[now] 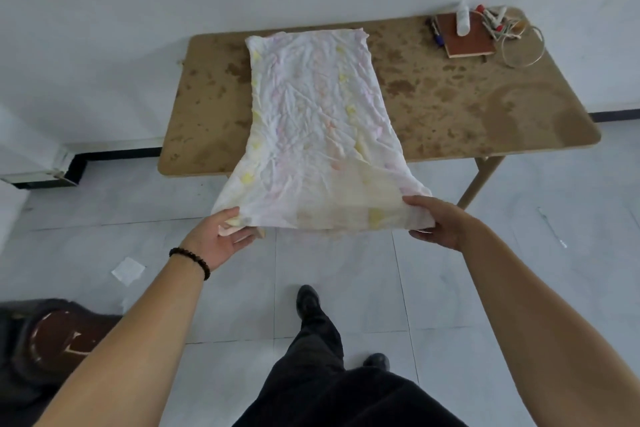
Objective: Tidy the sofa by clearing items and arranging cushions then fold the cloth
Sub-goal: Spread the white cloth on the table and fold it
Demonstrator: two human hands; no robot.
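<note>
A crumpled white cloth (pixel 311 121) with faint pink and yellow marks lies lengthwise across a stained brown table (pixel 467 104). Its far end rests near the table's back edge, and its near end hangs out past the front edge. My left hand (pixel 221 236) pinches the near left corner of the cloth. At the near right corner, my right hand (pixel 440 218) grips the cloth, thumb on top. Both hands hold that end level in the air above the floor. No sofa or cushions are in view.
At the table's far right corner lie a brown notebook (pixel 465 36), a white bottle (pixel 462 19), pens and a wire ring (pixel 523 48). A scrap of paper (pixel 127 270) lies on the tiled floor. A dark round object (pixel 59 340) sits at lower left. My legs stand below.
</note>
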